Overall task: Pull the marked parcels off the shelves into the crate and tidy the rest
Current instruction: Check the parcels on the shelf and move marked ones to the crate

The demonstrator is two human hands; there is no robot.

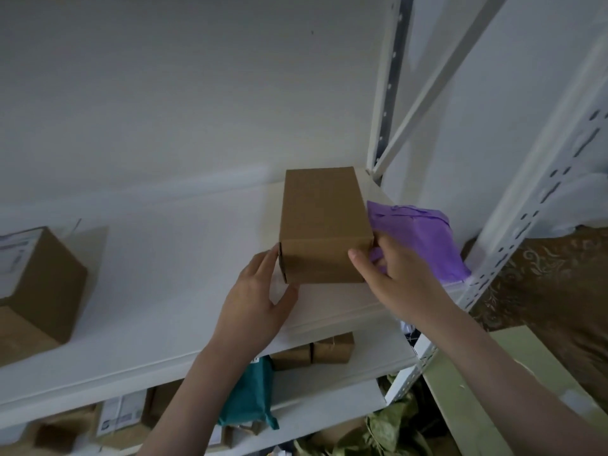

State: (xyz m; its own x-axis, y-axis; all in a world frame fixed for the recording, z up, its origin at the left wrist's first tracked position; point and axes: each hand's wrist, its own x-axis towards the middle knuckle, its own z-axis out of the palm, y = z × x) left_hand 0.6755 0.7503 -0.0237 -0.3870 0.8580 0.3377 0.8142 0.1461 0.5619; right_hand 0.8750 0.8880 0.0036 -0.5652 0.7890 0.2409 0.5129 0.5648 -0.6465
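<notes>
A plain brown cardboard box (324, 222) stands on the top white shelf (171, 274) near its right end. My left hand (260, 291) touches the box's lower left corner, fingers apart, thumb under the front edge. My right hand (391, 271) presses the box's front right corner, thumb on the front face. A purple poly mailer (421, 238) lies just right of the box, partly behind my right hand. No mark shows on the box's visible faces.
A second brown box (36, 291) with a white label sits at the shelf's left. Lower shelves hold small brown boxes (312, 352), a teal mailer (251, 396) and a labelled parcel (121, 413). White slotted uprights (513, 245) stand right, beside patterned brown fabric (552, 291).
</notes>
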